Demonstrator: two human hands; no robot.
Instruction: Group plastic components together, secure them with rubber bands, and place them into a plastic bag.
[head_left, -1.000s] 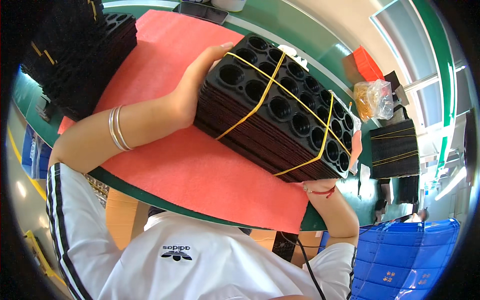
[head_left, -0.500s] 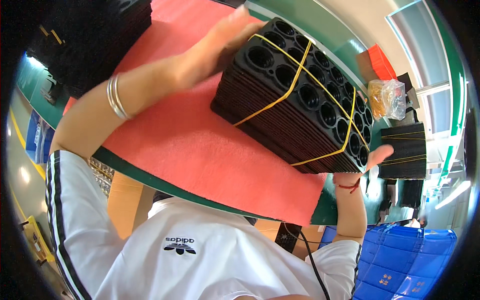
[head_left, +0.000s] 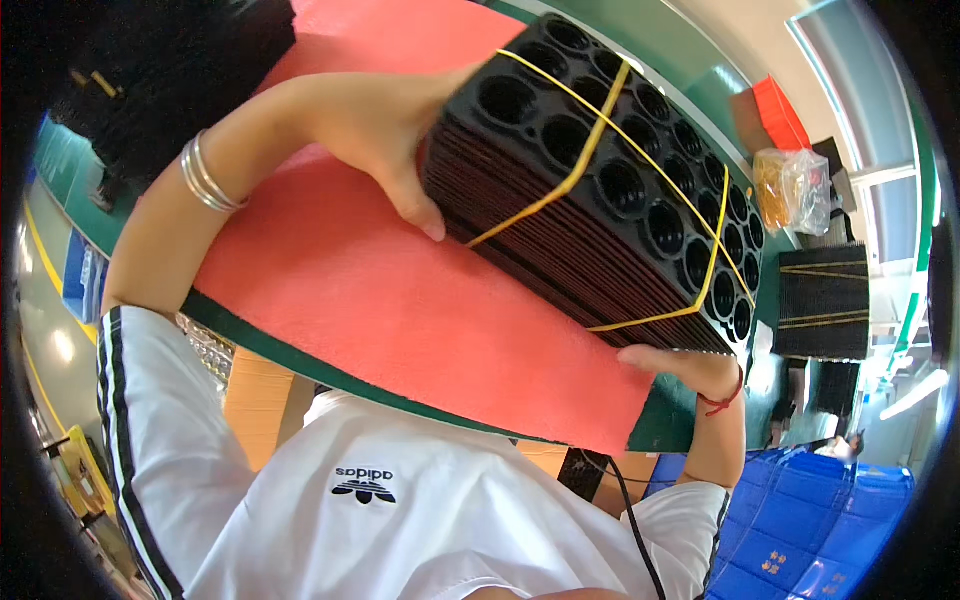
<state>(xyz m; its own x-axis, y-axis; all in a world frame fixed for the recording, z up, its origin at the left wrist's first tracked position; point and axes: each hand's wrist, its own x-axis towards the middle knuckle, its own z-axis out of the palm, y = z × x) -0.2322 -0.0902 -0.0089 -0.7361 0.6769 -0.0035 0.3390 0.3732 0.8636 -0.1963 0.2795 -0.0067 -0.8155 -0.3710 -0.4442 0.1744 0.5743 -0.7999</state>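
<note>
A thick stack of black plastic trays (head_left: 570,250) with round cavities lies at a slant over the pink mat (head_left: 350,290). Yellow rubber bands (head_left: 575,185) run around it lengthwise and crosswise. My left hand (head_left: 400,135) holds the stack's left end, its thumb low on the near side and the other fingers hidden behind. At the opposite end, my right hand (head_left: 695,368) grips the near lower corner. Its thumb shows under the bottom edge, while the remaining fingers are out of sight.
Another dark stack (head_left: 180,90) stands at the far left. On the right are a banded black bundle (head_left: 825,300), a clear bag of yellow bands (head_left: 790,185) and a red bin (head_left: 780,112). Blue crates (head_left: 810,520) sit beyond the green table's (head_left: 665,415) right end.
My left hand has come down from over the stack's far left corner and closed on its end. My right thumb has moved from the top corner to below the near edge. The stack shifted slightly.
</note>
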